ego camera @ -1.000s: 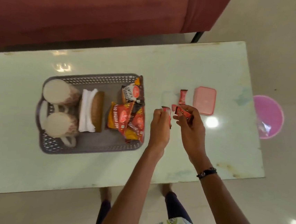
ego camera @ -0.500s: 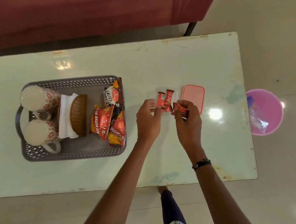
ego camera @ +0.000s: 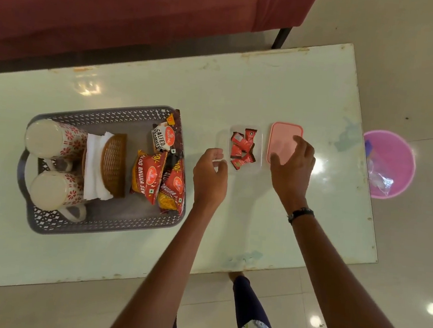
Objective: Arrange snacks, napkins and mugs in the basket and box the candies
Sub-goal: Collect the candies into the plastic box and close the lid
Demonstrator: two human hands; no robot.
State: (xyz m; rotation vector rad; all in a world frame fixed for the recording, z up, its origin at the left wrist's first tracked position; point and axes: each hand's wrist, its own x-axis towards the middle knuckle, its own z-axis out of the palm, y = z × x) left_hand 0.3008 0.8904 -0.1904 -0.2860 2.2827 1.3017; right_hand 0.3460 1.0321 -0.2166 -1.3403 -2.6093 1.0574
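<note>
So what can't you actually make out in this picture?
- Head view: the lower right part of the pink lid is hidden under the right hand.
- How many candies lie in the clear box: they overlap.
- Whether the left hand touches the box: unclear.
- What is in the pink bin: too blurred.

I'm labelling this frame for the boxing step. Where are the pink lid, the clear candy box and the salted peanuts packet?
pink lid (ego camera: 282, 139): head view, bare top surface.
clear candy box (ego camera: 258, 152): head view, right wall.
salted peanuts packet (ego camera: 163, 138): head view, white label.
</note>
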